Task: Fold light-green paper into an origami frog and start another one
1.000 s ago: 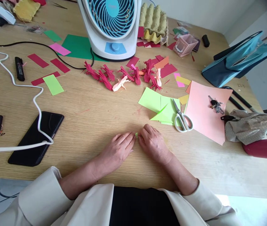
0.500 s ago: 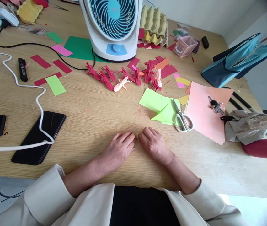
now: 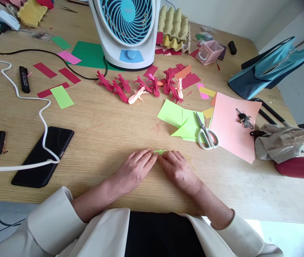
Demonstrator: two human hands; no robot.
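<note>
A narrow piece of light green folded paper (image 3: 160, 151) lies on the table near its front edge, mostly covered by my fingers. My left hand (image 3: 138, 166) presses on its left end with the fingers held together. At the other end, my right hand (image 3: 177, 167) has its fingers curled down onto the paper. Just beyond my right hand are light green paper sheets (image 3: 172, 113), one with a raised folded corner. White-handled scissors (image 3: 207, 137) rest on those sheets, blades pointing away from me.
Folded red paper figures (image 3: 119, 92) and pale pink ones stand in front of a fan (image 3: 130, 39). Pink sheets (image 3: 229, 132) with keys (image 3: 244, 119) lie to the right. On the left are a black phone (image 3: 43, 157), a white cable (image 3: 42, 117) and a marker (image 3: 24, 79).
My right hand has slid slightly right, away from my left hand. More of the green paper now shows between and beyond the fingers.
</note>
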